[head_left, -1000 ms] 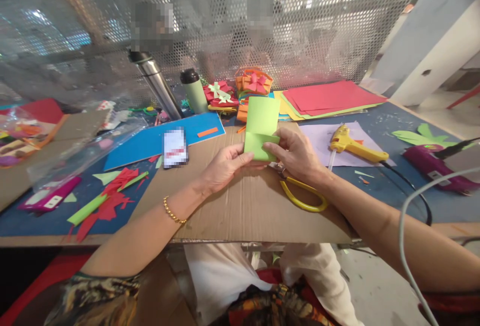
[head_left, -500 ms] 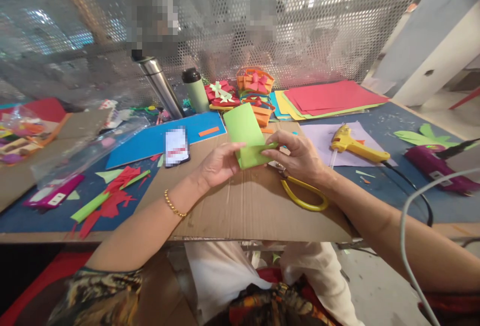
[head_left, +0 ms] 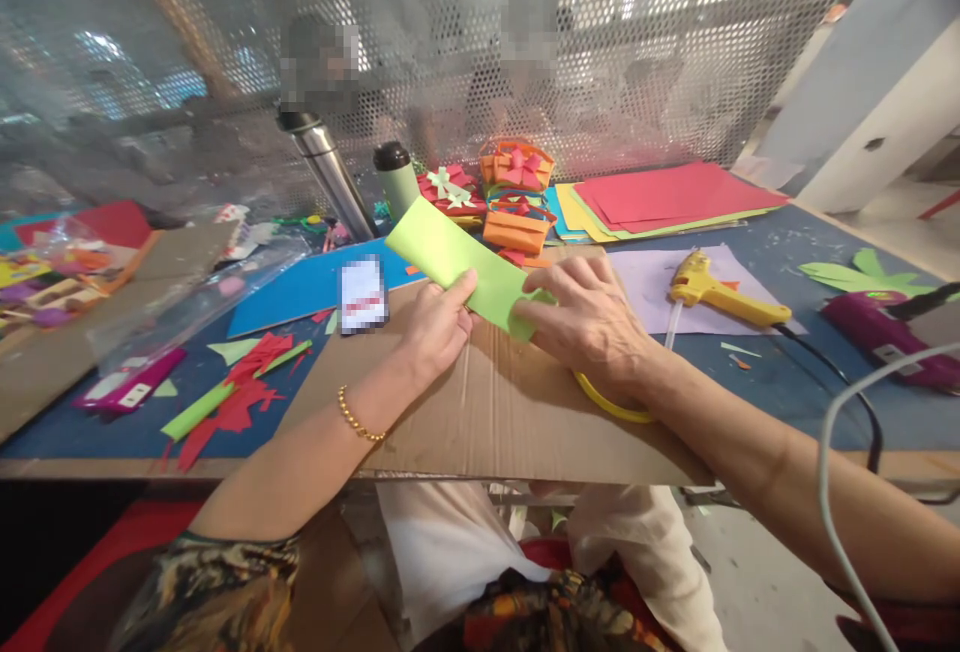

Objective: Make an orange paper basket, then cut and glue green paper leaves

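Green paper strip (head_left: 439, 244) held above the cardboard (head_left: 465, 422).
The strip is pinched in the left hand's (head_left: 440, 332) grip, thumb uppermost; the right hand's (head_left: 592, 317) fingers are curled at its lower end, though whether that grip is closed cannot be told. If that end is being folded, edges should be aligned before even pressure is applied.

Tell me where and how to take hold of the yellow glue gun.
I'd take the glue gun by its handle, from above on the right: it lies on its side on the lilac paper, slim handle stretching rightward. I'd avoid the pale stick jutting toward the camera and the black cord running from the handle's end.
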Action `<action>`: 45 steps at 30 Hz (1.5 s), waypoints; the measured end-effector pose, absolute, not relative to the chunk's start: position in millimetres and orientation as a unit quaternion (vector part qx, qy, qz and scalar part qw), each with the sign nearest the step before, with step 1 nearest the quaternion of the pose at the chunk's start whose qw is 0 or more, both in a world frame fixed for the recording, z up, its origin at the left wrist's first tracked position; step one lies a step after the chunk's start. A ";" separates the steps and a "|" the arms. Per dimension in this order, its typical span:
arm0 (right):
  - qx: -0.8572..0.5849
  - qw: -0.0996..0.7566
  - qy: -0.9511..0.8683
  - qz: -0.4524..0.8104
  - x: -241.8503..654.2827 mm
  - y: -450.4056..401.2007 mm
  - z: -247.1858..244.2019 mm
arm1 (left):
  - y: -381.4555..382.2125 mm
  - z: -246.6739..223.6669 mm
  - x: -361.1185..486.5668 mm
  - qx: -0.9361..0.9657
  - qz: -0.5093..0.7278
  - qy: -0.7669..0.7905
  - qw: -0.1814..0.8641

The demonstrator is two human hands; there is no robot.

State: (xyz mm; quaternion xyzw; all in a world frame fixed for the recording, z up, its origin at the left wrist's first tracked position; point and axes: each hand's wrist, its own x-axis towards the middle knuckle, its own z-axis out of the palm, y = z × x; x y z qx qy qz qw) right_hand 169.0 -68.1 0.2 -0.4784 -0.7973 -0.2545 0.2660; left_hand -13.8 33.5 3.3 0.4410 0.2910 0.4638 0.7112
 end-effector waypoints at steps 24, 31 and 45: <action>-0.567 0.477 -0.653 0.155 174.4 -53.3 0.0 | 23.8 8.9 -20.2 0.518 0.349 0.244 0.742; -0.536 0.478 -0.694 0.054 169.0 -57.0 2.6 | 26.7 7.5 -20.7 0.489 0.368 0.262 0.746; -0.561 0.523 -0.630 0.119 169.1 -53.4 -1.2 | 23.6 12.1 -27.3 0.523 0.276 0.214 0.778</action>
